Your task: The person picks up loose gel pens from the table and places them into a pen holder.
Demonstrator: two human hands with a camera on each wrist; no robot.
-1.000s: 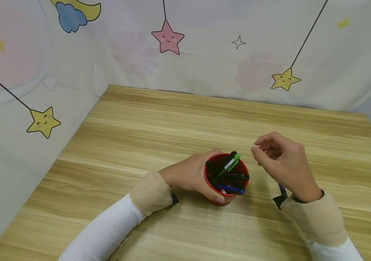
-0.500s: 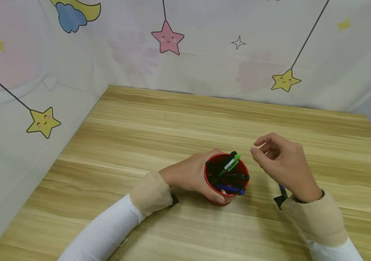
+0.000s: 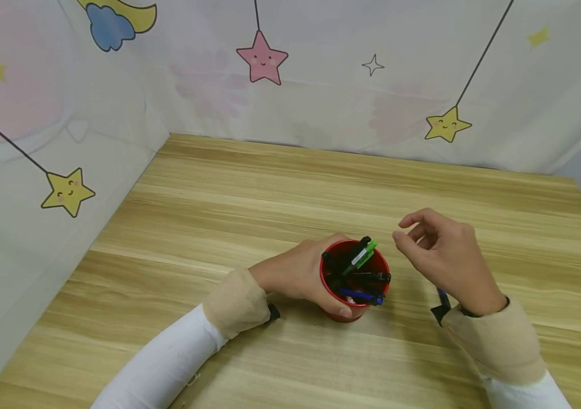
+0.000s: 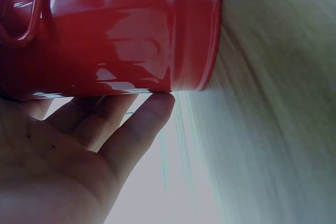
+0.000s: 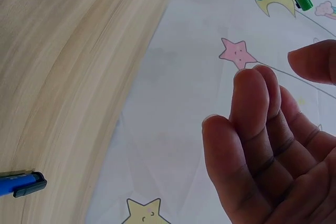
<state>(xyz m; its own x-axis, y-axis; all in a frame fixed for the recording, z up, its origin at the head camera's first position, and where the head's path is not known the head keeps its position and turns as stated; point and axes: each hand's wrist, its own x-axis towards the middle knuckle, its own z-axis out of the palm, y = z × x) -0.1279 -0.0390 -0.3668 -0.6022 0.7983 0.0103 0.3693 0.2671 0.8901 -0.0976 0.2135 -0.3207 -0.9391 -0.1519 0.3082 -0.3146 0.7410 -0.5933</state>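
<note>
A red metal pen cup [image 3: 354, 311] stands upright on the wood-grain table. My left hand [image 3: 297, 271] grips its left side, thumb along the front and the other fingers round the back. In the left wrist view the fingers [image 4: 139, 129] lie against the cup's wall [image 4: 115, 35]. Several pens lean inside, among them a green-clipped pen [image 3: 359, 258], a blue pen [image 3: 359, 296] and a black one [image 3: 372, 277]. To the cup's right my right hand [image 3: 443, 250] hovers, fingers loosely bent, nothing between thumb and fingertips. Its palm faces the cup in the right wrist view.
A blue pen with a black clip [image 5: 22, 183] lies on the table [image 5: 79, 66] below my right hand, mostly hidden by the wrist in the head view. A pale cloth [image 3: 321, 96] printed with stars hangs along the table's back and left edges.
</note>
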